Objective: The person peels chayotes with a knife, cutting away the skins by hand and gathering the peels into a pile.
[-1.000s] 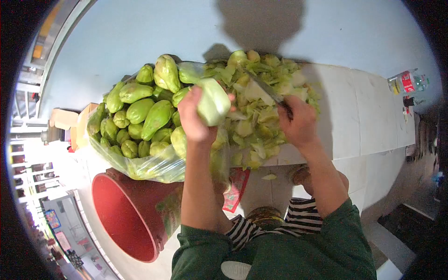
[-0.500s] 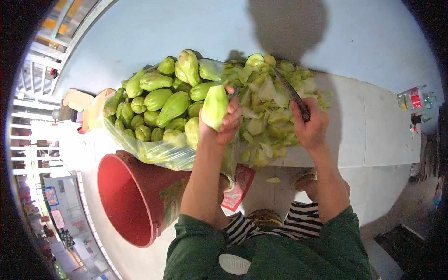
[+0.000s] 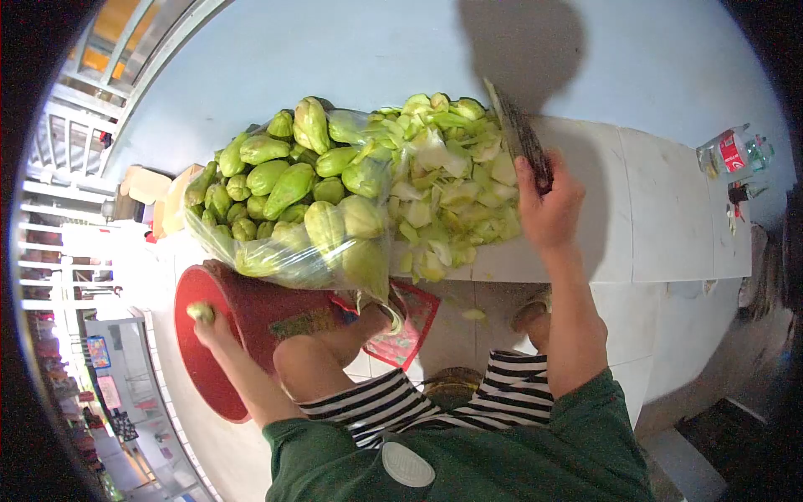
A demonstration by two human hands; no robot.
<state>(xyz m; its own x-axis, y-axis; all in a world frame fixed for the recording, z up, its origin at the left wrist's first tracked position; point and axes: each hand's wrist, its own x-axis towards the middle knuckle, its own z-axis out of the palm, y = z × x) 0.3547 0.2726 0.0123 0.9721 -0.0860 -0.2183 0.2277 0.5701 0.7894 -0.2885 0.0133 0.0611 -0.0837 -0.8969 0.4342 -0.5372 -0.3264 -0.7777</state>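
My left hand (image 3: 215, 330) reaches down to the left, at the mouth of the red bucket (image 3: 188, 289). A pale green peeled chayote (image 3: 200, 312) shows at its fingertips, small and slightly blurred. In my right hand (image 3: 550, 205) is a dark-bladed knife (image 3: 517, 125), held with its blade pointing up and away, right of the peelings. Several unpeeled chayotes (image 3: 291, 191) fill a clear plastic bag (image 3: 284, 266) on the tiled ledge. Beside the bag lies a heap of pale green peelings (image 3: 456, 197).
The bucket lies tipped toward the left, near my knee. A plastic bottle with a red label (image 3: 733, 153) lies at the far right of the tiled ledge (image 3: 669, 201). A cardboard box (image 3: 176, 197) stands behind the bag, and a red patterned cloth (image 3: 406, 335) lies on the floor.
My left hand has moved from in front of the bag down and left to the bucket, taking the peeled chayote along. The knife in my right hand now points more upright.
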